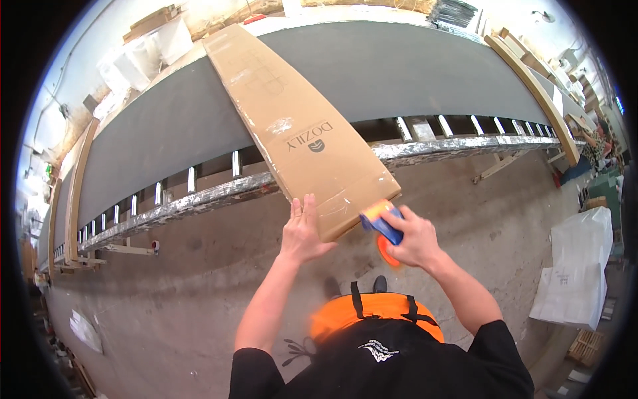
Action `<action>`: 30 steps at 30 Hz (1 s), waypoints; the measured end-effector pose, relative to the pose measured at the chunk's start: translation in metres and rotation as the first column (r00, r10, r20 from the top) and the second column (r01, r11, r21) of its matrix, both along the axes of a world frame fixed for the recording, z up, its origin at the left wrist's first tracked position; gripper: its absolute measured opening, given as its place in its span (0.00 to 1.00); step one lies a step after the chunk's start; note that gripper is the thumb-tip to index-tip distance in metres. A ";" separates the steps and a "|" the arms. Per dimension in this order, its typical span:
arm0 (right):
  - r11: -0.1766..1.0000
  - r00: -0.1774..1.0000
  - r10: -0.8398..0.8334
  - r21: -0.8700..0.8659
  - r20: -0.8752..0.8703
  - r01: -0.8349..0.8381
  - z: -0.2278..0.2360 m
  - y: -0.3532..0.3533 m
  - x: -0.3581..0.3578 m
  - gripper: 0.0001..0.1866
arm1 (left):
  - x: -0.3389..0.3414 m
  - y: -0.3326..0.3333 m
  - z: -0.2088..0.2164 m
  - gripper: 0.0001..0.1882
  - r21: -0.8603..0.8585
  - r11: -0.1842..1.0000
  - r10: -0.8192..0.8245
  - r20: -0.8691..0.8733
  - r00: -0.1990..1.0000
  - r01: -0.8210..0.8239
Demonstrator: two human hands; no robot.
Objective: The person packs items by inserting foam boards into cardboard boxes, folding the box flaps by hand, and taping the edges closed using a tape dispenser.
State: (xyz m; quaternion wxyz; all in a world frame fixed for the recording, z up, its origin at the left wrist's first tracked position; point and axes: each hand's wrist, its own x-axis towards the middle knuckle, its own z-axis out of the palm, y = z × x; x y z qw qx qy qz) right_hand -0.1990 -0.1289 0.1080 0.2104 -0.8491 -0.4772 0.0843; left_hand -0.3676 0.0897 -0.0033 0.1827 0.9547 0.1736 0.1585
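A long flat cardboard box [286, 120] lies across the grey conveyor belt [399, 66], its near end jutting over the roller edge toward me. My left hand [302, 229] presses flat against that near end, fingers spread. My right hand [413, 238] grips a blue and orange tape dispenser [382, 223] held against the box's near right corner, where clear tape shines on the cardboard.
A metal roller rail [199, 196] runs along the belt's near side. The floor is bare concrete [166, 286]. White sacks [578, 266] lie at the right, wooden boards [531, 86] at the belt's far right, and another person [598, 143] works at the far right.
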 end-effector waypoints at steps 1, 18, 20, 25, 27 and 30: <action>0.997 1.000 0.000 0.072 -0.003 0.000 0.015 0.022 -0.004 0.30 | -0.001 0.001 -0.003 0.71 -0.010 1.000 0.007 0.010 1.000 -0.007; 0.870 0.997 0.066 -0.491 0.046 -0.034 -0.049 0.052 -0.065 0.24 | -0.004 0.027 0.030 0.69 0.112 0.994 -0.015 -0.017 1.000 0.017; 0.839 0.995 0.099 -0.540 0.031 -0.067 -0.043 0.081 -0.076 0.21 | -0.007 0.050 0.045 0.67 0.131 0.991 -0.002 -0.094 0.996 0.014; 0.799 0.967 0.216 -0.593 0.135 -0.095 -0.116 0.090 -0.087 0.19 | -0.005 0.082 0.045 0.58 -0.204 0.979 -0.037 -0.291 0.956 -0.024; 0.846 0.991 0.090 -0.532 0.099 -0.024 -0.134 0.065 -0.079 0.21 | 0.003 0.048 0.065 0.60 -0.147 0.989 -0.077 -0.403 0.912 0.018; 0.811 0.984 -0.080 -0.585 -0.160 -0.029 -0.131 0.042 -0.072 0.27 | -0.016 0.015 0.041 0.62 0.086 0.986 -0.119 -0.241 0.963 0.143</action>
